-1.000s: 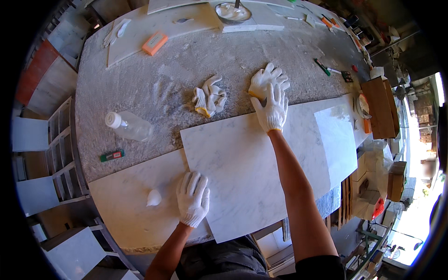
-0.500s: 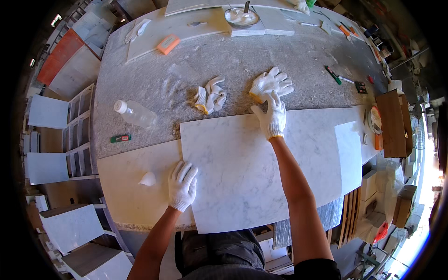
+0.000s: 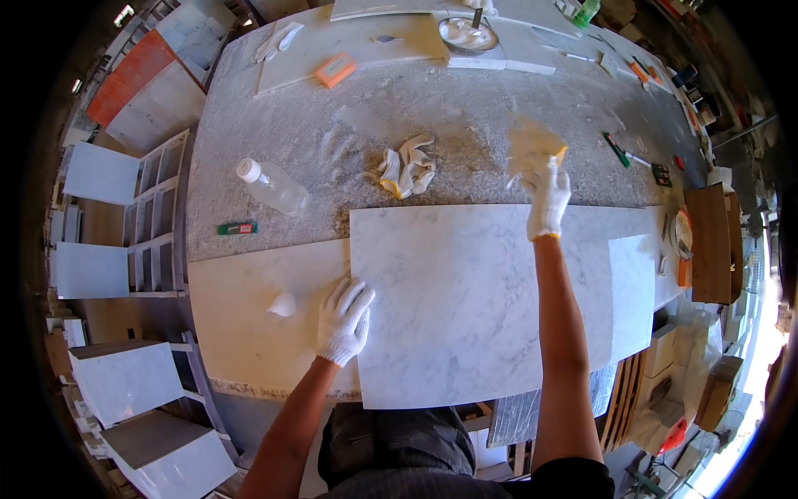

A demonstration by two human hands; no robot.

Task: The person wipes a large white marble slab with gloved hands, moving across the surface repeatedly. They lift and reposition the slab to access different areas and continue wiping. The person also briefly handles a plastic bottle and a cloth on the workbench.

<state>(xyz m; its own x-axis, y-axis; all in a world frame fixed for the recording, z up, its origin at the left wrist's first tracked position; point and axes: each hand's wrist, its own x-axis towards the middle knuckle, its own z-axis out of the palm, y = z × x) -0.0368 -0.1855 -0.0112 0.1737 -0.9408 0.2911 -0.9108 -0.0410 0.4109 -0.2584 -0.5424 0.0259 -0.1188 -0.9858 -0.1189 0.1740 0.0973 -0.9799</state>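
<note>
Both my hands wear white knit gloves. My left hand (image 3: 345,320) lies flat, fingers stretched, across the left edge of a grey-veined white marble slab (image 3: 449,291) and the paler slab (image 3: 249,324) under it. Beyond the marble's far edge, my right hand (image 3: 549,195) grips a loose work glove (image 3: 534,148) with a yellow cuff, smeared by motion. Another crumpled work glove (image 3: 407,169) lies on the dusty table (image 3: 332,133) left of it. A small white blob (image 3: 283,305) sits on the paler slab beside my left hand.
A clear bottle (image 3: 274,187) lies at the left near a green box cutter blade pack (image 3: 237,228). Farther off are an orange block (image 3: 336,70) and a bowl of white paste (image 3: 468,36). Cardboard boxes (image 3: 713,241) stand at the right; shelving (image 3: 158,200) lines the left.
My right hand has picked up the loose glove, which lay flat on the table, and moved it right. My left hand stays at the slab's edge. The whole view has shifted slightly.
</note>
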